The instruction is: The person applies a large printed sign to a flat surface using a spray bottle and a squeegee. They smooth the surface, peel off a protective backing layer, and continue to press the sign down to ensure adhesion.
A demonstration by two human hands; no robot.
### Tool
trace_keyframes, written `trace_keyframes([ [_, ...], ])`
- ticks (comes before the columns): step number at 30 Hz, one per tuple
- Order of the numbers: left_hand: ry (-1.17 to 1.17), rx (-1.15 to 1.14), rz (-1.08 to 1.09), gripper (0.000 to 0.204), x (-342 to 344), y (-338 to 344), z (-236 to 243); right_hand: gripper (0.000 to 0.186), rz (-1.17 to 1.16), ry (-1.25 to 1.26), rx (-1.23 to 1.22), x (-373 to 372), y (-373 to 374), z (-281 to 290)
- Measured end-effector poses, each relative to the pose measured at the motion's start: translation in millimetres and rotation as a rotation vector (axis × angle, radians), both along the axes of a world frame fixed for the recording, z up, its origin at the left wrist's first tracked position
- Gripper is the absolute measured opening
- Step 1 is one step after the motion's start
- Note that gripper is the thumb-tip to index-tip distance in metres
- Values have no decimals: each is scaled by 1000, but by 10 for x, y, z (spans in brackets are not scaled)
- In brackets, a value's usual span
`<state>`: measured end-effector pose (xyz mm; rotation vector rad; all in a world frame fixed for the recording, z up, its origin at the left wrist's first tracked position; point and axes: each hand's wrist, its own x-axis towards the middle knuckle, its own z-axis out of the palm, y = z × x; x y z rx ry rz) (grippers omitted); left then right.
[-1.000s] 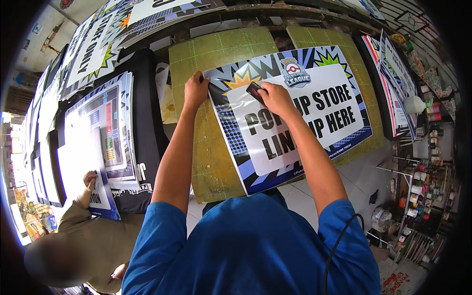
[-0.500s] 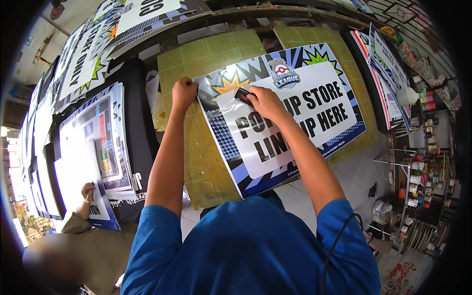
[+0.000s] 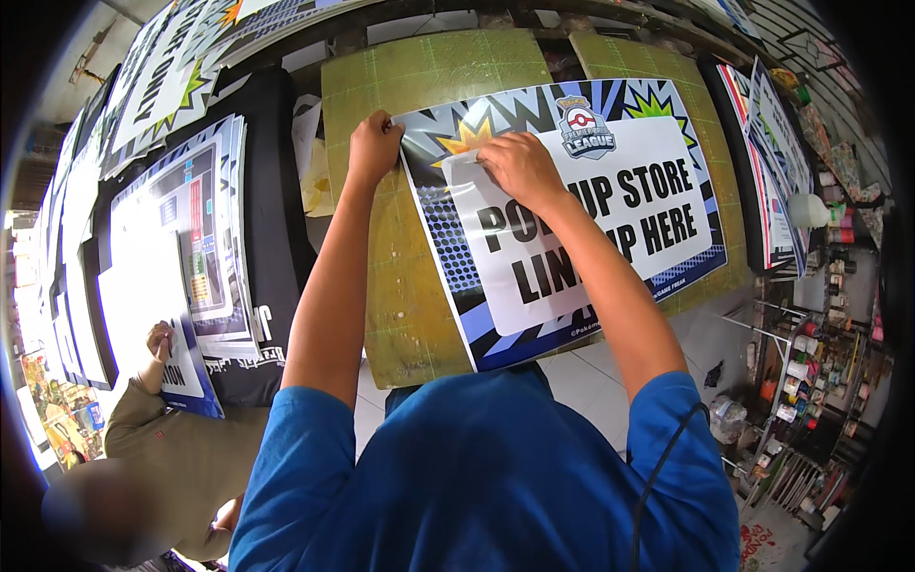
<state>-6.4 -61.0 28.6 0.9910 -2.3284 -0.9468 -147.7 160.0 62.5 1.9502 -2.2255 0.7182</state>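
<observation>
A large poster (image 3: 634,243) with bold black lettering, a blue patterned border and starbursts lies on a worn yellow-green board (image 3: 397,296). My left hand (image 3: 375,148) has its fingers pinched on the poster's top-left corner. My right hand (image 3: 519,167) rests on the upper-left part of the white middle, beside the yellow starburst. Its fingers are curled down, and whatever is under them is hidden from view.
Stacked signs (image 3: 167,105) and a dark panel (image 3: 276,238) fill the left. A co-worker's hand (image 3: 157,338) grips a sign below them. More signs (image 3: 767,181) stand at right, near a jug (image 3: 805,210) and a rack of cans (image 3: 791,381). Tiled floor (image 3: 586,367) shows below.
My right hand has shifted slightly on the poster, and the small dark flat tool seen in it earlier no longer shows. My left hand stays at the corner. The view has shifted slightly.
</observation>
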Motion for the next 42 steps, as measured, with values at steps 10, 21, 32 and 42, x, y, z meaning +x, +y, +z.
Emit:
trace_keyframes([
  [10,-1,-13,9,28,-30,3,-35,6,103,-58,147,615,724,22],
  [21,-9,-4,39,30,-59,-26,-87,4,144,-63,80,1116,1361,52],
  [32,-51,-38,27,30,-73,-35,-102,12,-446,-183,26,483,1376,169],
  [42,16,-50,46,71,401,396,82,20,-916,-551,1,-142,2346,-11],
])
